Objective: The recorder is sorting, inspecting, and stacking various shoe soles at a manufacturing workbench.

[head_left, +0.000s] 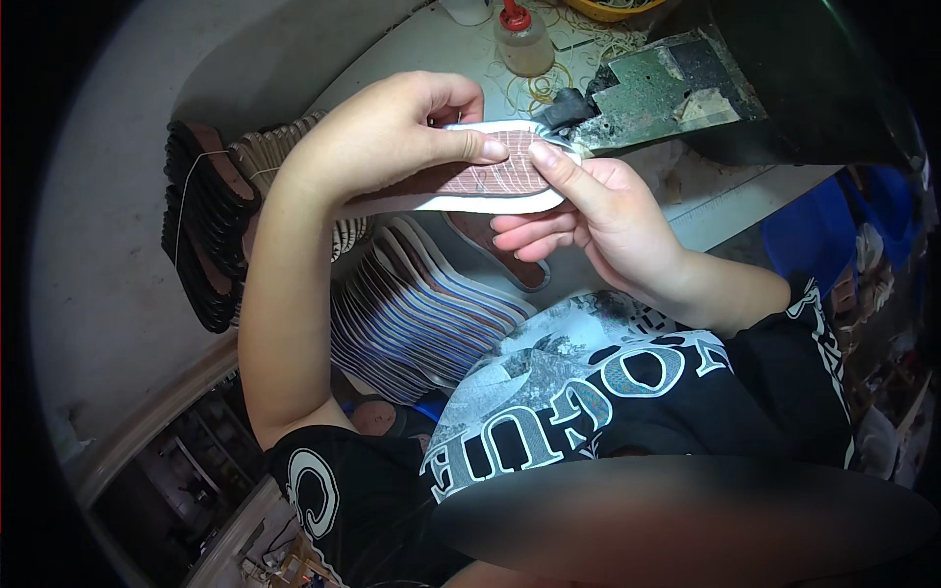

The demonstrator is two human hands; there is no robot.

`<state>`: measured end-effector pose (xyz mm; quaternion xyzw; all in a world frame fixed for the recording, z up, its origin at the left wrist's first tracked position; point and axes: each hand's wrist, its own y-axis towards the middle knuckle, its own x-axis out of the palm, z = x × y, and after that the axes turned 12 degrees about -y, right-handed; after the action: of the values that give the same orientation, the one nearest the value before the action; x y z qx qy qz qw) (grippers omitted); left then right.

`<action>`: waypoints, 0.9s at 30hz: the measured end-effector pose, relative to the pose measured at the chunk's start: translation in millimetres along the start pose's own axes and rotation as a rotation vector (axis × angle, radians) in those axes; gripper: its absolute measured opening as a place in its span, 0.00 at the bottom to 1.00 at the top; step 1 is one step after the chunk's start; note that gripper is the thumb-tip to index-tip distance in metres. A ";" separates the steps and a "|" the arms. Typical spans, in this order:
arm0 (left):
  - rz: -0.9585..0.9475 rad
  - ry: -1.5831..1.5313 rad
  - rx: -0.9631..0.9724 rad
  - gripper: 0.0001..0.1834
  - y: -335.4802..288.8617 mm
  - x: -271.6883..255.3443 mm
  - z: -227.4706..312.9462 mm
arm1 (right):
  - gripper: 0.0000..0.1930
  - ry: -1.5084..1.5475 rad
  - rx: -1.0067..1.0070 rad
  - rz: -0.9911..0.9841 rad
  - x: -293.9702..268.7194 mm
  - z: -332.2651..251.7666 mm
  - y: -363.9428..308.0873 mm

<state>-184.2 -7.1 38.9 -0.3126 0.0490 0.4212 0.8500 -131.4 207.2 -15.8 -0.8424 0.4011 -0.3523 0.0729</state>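
A shoe sole point(456, 179) with a reddish-brown, line-patterned top and a white edge is held up between my two hands. My left hand point(402, 127) grips it from the far side, thumb pressed on the top face. At the sole's right end, my right hand point(622, 211) pinches it, with the thumb on top and the other fingers curled below. That end is right up against a small black part point(567, 110) on the end of a worn green machine arm point(652, 93). Whether they touch, I cannot tell.
A long row of striped soles point(421, 304) stands below my left hand, with another sole point(490, 245) beside it. Tied dark soles point(201, 225) lean at the left wall. On the pale table are a red-capped bottle point(524, 44), loose bands, and a yellow basket point(613, 8).
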 end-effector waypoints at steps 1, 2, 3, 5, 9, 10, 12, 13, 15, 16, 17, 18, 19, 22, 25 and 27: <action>0.002 0.005 0.002 0.16 -3.0 4.9 0.0 | 0.26 -0.005 -0.007 -0.002 -0.6 0.4 -0.1; 0.063 -0.038 -0.049 0.16 -6.5 11.2 1.2 | 0.25 -0.027 -0.016 -0.002 -2.2 1.5 0.1; 0.124 -0.082 -0.100 0.17 -9.6 16.4 1.4 | 0.25 -0.028 -0.022 -0.005 -2.9 1.6 0.4; 0.145 -0.092 -0.084 0.17 -14.9 26.0 -1.9 | 0.24 -0.040 -0.039 0.007 -2.4 1.1 0.6; 0.182 -0.172 -0.145 0.17 -19.2 42.6 -3.6 | 0.20 -0.102 -0.082 0.000 -9.4 -0.3 1.2; 0.202 -0.217 -0.181 0.17 -20.0 46.2 -2.3 | 0.18 -0.103 -0.074 -0.004 -10.3 -2.1 0.6; 0.245 -0.324 -0.231 0.18 -21.7 52.8 -3.5 | 0.18 -0.121 -0.079 -0.023 -12.9 -2.2 2.9; 0.249 -0.320 -0.231 0.18 -22.3 56.2 -2.8 | 0.17 -0.137 -0.079 -0.030 -14.4 -1.7 4.3; 0.345 -0.445 -0.247 0.17 -22.5 62.9 -1.5 | 0.17 -0.140 -0.084 -0.034 -16.1 -0.9 6.5; 0.325 -0.551 -0.225 0.18 -22.4 64.4 -3.4 | 0.17 -0.160 -0.095 -0.041 -17.1 -1.3 7.5; 0.328 -0.547 -0.226 0.18 -22.8 64.9 -1.7 | 0.17 -0.179 -0.105 -0.048 -17.6 -1.2 7.4; 0.296 -0.566 -0.254 0.20 -23.1 65.2 0.4 | 0.16 -0.167 -0.088 -0.075 -18.5 -2.6 5.3; 0.267 -0.586 -0.284 0.21 -23.9 65.3 0.8 | 0.16 -0.166 -0.088 -0.081 -18.9 -3.7 3.4; 0.269 -0.680 -0.286 0.24 -20.9 69.0 -0.4 | 0.16 -0.271 -0.052 -0.082 -27.7 -5.8 -3.1; 0.257 -0.781 -0.283 0.27 -16.0 72.7 -3.8 | 0.18 -0.248 0.025 -0.160 -43.7 -5.0 -23.3; 0.230 -0.780 -0.259 0.28 -18.4 69.5 -9.4 | 0.18 -0.414 0.099 -0.250 -47.1 -6.5 -45.1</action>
<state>-124.3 26.9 16.3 -0.2266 -0.2950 0.6028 0.7059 -127.8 272.6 -17.9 -0.9351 0.2524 -0.1979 0.1508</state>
